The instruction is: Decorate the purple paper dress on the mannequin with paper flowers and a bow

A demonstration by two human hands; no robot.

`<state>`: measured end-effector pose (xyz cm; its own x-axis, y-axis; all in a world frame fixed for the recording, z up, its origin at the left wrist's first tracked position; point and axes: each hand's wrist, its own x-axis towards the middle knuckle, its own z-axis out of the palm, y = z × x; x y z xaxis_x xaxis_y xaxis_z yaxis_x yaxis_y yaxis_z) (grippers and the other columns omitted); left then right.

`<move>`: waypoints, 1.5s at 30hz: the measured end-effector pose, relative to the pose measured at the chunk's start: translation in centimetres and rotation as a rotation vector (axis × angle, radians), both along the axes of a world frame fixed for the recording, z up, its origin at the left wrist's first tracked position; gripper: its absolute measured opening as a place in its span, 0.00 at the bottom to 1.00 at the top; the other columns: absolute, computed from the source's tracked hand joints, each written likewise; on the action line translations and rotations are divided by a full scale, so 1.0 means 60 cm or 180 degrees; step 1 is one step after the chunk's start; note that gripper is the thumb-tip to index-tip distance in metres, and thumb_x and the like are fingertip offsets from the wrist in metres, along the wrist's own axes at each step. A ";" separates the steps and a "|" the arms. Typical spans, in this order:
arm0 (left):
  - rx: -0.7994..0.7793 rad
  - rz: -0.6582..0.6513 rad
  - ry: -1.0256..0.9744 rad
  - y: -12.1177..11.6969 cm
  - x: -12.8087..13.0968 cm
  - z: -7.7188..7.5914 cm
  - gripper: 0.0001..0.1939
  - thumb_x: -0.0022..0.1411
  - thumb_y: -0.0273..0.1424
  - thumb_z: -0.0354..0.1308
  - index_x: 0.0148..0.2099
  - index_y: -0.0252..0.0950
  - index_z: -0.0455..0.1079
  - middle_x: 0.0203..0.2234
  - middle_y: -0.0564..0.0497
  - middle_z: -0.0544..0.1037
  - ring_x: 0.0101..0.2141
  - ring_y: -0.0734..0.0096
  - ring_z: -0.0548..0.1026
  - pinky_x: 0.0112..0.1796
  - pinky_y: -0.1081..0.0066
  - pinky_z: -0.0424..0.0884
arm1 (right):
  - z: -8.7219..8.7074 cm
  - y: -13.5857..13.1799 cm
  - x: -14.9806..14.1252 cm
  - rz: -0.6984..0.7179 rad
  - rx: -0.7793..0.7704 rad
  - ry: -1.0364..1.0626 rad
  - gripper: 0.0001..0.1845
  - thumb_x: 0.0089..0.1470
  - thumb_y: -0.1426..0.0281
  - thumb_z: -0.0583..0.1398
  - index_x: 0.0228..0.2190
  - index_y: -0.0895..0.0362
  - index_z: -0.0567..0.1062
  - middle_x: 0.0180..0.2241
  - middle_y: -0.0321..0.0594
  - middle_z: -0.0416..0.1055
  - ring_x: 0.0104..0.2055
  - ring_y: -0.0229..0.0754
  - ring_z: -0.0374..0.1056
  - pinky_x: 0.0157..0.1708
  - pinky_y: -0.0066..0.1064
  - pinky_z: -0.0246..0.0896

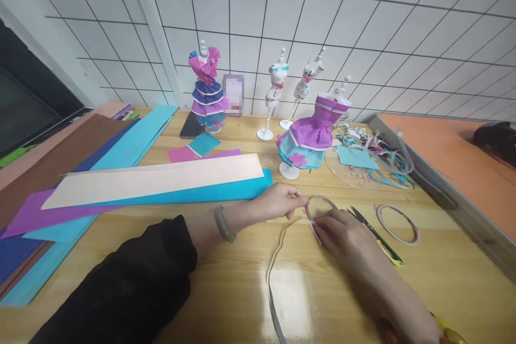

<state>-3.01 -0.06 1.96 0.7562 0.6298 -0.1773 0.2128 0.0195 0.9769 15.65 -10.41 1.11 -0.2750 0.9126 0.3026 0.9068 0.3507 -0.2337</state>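
My left hand [280, 200] is closed in a pinch, its fingertips meeting the rim of a thin roll of narrow tape [322, 198]. Close beside it, my right hand [344, 230] bends over a small purple piece [328, 231], largely hidden under the fingers, with a short white strip [316, 234] along it. A long pale ribbon [271, 279] trails from between the hands toward the front of the table. Just right of my right hand lie black-and-yellow snips [379, 239]. A second thin tape roll [398, 224] rests flat beyond them.
Crepe paper sheets, including a cream strip [161, 180], cover the left side. Behind my hands stands a small dress form in a purple and blue dress [312, 129]; another dressed form [207, 91] and two smaller forms stand farther back. A clear plate [350, 169] holds trimmings at right.
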 end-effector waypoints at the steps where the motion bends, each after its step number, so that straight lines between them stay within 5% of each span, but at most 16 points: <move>1: -0.0049 -0.0017 -0.0006 0.000 0.002 -0.004 0.21 0.55 0.46 0.51 0.37 0.33 0.70 0.17 0.55 0.67 0.18 0.80 0.61 0.20 0.77 0.54 | -0.001 0.001 -0.002 -0.0011 -0.0038 -0.0092 0.11 0.55 0.67 0.54 0.31 0.56 0.76 0.30 0.43 0.72 0.33 0.43 0.69 0.32 0.35 0.64; 8: -0.0215 0.0315 -0.0162 0.002 0.011 -0.017 0.14 0.54 0.35 0.57 0.41 0.32 0.70 0.30 0.50 0.74 0.27 0.80 0.68 0.27 0.77 0.60 | 0.015 -0.015 -0.003 -0.0344 -0.0105 0.0371 0.09 0.57 0.66 0.53 0.34 0.56 0.72 0.33 0.44 0.71 0.34 0.42 0.68 0.32 0.33 0.62; 13: -0.1529 -0.0218 -0.0531 -0.001 0.006 -0.006 0.21 0.50 0.37 0.62 0.44 0.32 0.67 0.32 0.46 0.75 0.28 0.78 0.71 0.29 0.74 0.63 | 0.004 -0.016 0.002 -0.0392 0.0181 0.0475 0.08 0.57 0.67 0.54 0.34 0.56 0.71 0.34 0.45 0.70 0.33 0.41 0.67 0.31 0.33 0.62; 16: -0.1894 -0.0340 -0.0771 -0.003 0.005 -0.006 0.22 0.45 0.32 0.66 0.44 0.33 0.67 0.30 0.48 0.74 0.28 0.78 0.72 0.31 0.74 0.64 | -0.003 -0.009 0.002 -0.0373 0.0287 0.0477 0.08 0.57 0.66 0.54 0.33 0.56 0.71 0.32 0.45 0.70 0.32 0.41 0.67 0.30 0.32 0.61; 23: -0.1600 -0.0127 -0.0900 -0.004 0.011 -0.028 0.24 0.42 0.31 0.68 0.44 0.33 0.69 0.33 0.47 0.75 0.35 0.75 0.74 0.38 0.71 0.67 | 0.001 0.002 -0.013 -0.0528 -0.0068 0.0407 0.13 0.57 0.63 0.52 0.30 0.56 0.72 0.25 0.40 0.71 0.24 0.38 0.66 0.25 0.29 0.59; 33: -0.1420 -0.0089 -0.1080 -0.007 0.017 -0.030 0.23 0.39 0.34 0.69 0.39 0.30 0.71 0.35 0.46 0.76 0.35 0.74 0.73 0.41 0.70 0.67 | -0.003 0.009 -0.022 -0.0901 -0.0791 0.1207 0.16 0.54 0.60 0.54 0.32 0.57 0.76 0.24 0.40 0.74 0.25 0.40 0.69 0.25 0.29 0.61; 40: -0.1401 -0.0011 -0.0752 -0.007 0.017 -0.037 0.26 0.46 0.36 0.65 0.46 0.31 0.65 0.30 0.47 0.74 0.24 0.77 0.72 0.26 0.74 0.65 | -0.010 0.007 -0.018 -0.0895 -0.0911 0.1072 0.14 0.54 0.61 0.54 0.32 0.56 0.76 0.24 0.39 0.73 0.24 0.40 0.67 0.24 0.29 0.60; 45: -0.1364 0.0001 -0.0667 -0.012 0.022 -0.044 0.26 0.45 0.31 0.65 0.47 0.32 0.62 0.27 0.51 0.71 0.23 0.75 0.72 0.25 0.73 0.67 | -0.004 0.003 -0.024 -0.0910 -0.0897 0.1502 0.18 0.57 0.59 0.51 0.30 0.57 0.75 0.26 0.40 0.73 0.27 0.41 0.66 0.27 0.29 0.60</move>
